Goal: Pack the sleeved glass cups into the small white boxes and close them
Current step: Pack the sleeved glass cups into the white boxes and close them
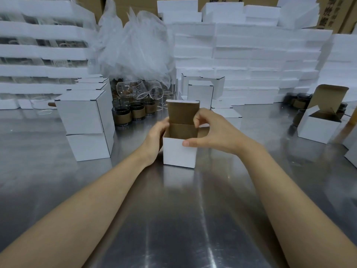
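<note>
Background: a wall of white foam slabs [251, 60] in front of brown cartons [332, 12], with a heap of crinkled clear plastic bags [135, 47] at centre left.
Worktop [173, 219]: brushed steel, glossy, with streaked reflections.
Left side: two closed white boxes [85, 122], stacked.
Behind centre: sleeved glass cups [133, 113] standing in brown card bands, and bare glasses [143, 89] lying tilted above them.
Right side: a spare open box [318, 126], well apart.
Task box: the open box [178, 153] stands at mid-worktop, white outside and brown inside, with its lid flap [182, 113] upright.
Left hand [156, 138]: wrapped round the box's left wall, fingertips hidden.
Right hand [212, 130]: thumb on the front wall, fingers curled at the right rim, pinching it.
</note>
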`<state>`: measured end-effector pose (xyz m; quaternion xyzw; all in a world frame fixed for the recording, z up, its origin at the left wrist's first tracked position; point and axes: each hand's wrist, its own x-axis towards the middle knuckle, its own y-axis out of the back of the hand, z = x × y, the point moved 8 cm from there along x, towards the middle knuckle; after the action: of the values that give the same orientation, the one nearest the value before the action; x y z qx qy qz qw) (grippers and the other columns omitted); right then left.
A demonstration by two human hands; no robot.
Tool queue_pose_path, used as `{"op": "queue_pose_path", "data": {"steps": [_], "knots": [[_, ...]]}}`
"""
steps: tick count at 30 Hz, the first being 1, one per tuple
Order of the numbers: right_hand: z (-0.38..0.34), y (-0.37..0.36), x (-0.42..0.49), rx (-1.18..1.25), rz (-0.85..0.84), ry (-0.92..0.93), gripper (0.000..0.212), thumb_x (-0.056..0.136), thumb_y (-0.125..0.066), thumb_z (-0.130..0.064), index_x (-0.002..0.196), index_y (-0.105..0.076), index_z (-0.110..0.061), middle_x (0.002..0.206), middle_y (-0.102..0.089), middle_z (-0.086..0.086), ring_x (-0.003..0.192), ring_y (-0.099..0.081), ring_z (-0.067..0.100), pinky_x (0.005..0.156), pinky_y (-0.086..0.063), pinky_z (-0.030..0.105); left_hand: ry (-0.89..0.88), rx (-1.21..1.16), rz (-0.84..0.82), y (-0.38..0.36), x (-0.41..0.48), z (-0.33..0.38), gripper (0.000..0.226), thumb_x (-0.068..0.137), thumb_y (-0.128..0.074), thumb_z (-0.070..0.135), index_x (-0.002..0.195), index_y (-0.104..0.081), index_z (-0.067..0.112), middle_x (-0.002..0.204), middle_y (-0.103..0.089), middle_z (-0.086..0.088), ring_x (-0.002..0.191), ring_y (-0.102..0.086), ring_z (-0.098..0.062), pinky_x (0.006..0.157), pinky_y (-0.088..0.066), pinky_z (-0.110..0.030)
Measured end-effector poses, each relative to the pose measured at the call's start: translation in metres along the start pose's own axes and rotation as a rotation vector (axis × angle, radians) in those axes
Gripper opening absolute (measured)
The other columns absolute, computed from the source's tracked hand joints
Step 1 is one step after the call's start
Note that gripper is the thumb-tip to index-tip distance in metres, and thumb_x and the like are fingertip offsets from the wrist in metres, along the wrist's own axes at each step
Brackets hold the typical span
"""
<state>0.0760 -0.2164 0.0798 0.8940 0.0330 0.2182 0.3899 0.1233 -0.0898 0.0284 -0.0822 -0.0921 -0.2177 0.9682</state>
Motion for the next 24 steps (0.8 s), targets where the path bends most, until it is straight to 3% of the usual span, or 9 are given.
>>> {"op": "queue_pose_path", "data": {"steps": [2,4,6,9,15,17,19,24], "knots": [[-0.001,0.002,0.000,-0.020,-0.031,0.001,0.047,0.065,-0.086,-0.038,0.088,-0.047,-0.024,0.100,-0.059,-0.002,0.097,-0.055,0.019,0.080,-0.044,0.026,0.008,0.196,0.133,0.018,0.006,-0.006,0.049,0.105,-0.020,0.038,0.123,-0.060,0.015,0.126,-0.064,-0.003,0.111,-0.059,-0.011,0.089,-0.047,-0.021],[0.002,0.007,0.000,-0.035,-0.056,-0.003,0.047,0.066,-0.085,-0.038,0.096,-0.050,-0.030,0.105,-0.058,-0.007,0.096,-0.053,0.016,0.086,-0.045,0.033,-0.014,0.859,0.352,0.045,0.011,0.000,0.043,0.105,-0.028,0.037,0.123,-0.058,0.013,0.134,-0.052,-0.007,0.123,-0.045,-0.020,0.103,-0.037,-0.032],[0.010,0.011,-0.001,-0.015,-0.068,-0.031,0.051,0.067,-0.085,-0.039,0.105,-0.051,-0.038,0.111,-0.055,-0.016,0.096,-0.052,0.005,0.087,-0.046,0.029,0.062,1.320,0.490,0.062,0.012,-0.001,0.037,0.099,-0.044,0.030,0.124,-0.051,0.004,0.139,-0.036,-0.014,0.123,-0.035,-0.031,0.101,-0.034,-0.039],[0.016,0.013,-0.002,0.005,-0.089,-0.049,0.063,0.065,-0.085,-0.043,0.116,-0.048,-0.049,0.118,-0.046,-0.032,0.100,-0.044,-0.015,0.083,-0.040,0.014,0.216,1.434,0.554,0.071,0.016,-0.008,0.046,0.093,-0.051,0.021,0.129,-0.038,-0.005,0.140,-0.024,-0.021,0.118,-0.038,-0.038,0.097,-0.040,-0.040],[0.022,0.007,-0.001,0.019,-0.126,-0.072,0.072,0.067,-0.083,-0.044,0.128,-0.045,-0.049,0.126,-0.046,-0.027,0.106,-0.039,-0.022,0.088,-0.034,0.010,0.161,1.824,0.460,0.075,0.059,-0.004,0.057,0.097,-0.042,-0.002,0.147,-0.017,-0.007,0.124,-0.055,-0.026,0.109,-0.059,-0.036,0.080,-0.051,-0.039],[0.025,0.007,-0.001,0.014,-0.134,-0.078,0.071,0.067,-0.083,-0.045,0.128,-0.045,-0.049,0.125,-0.046,-0.029,0.106,-0.039,-0.023,0.089,-0.034,0.010,0.130,1.924,0.452,0.079,0.070,-0.003,0.061,0.095,-0.041,-0.004,0.149,-0.011,-0.007,0.114,-0.064,-0.020,0.096,-0.065,-0.030,0.064,-0.047,-0.034],[0.028,0.008,0.000,0.013,-0.140,-0.089,0.071,0.066,-0.083,-0.047,0.128,-0.046,-0.049,0.127,-0.047,-0.027,0.110,-0.041,-0.015,0.092,-0.035,0.013,0.137,2.007,0.455,0.086,0.078,-0.002,0.061,0.095,-0.041,-0.003,0.148,-0.011,-0.009,0.105,-0.069,-0.014,0.086,-0.068,-0.024,0.048,-0.032,-0.028],[0.033,0.008,0.001,0.023,-0.181,-0.106,0.070,0.066,-0.084,-0.047,0.126,-0.048,-0.050,0.122,-0.049,-0.030,0.110,-0.046,-0.009,0.095,-0.039,0.018,0.228,1.959,0.569,0.115,0.089,-0.002,0.054,0.098,-0.037,0.003,0.143,-0.015,-0.017,0.110,-0.068,-0.019,0.089,-0.069,-0.027,0.046,-0.028,-0.029]]}}
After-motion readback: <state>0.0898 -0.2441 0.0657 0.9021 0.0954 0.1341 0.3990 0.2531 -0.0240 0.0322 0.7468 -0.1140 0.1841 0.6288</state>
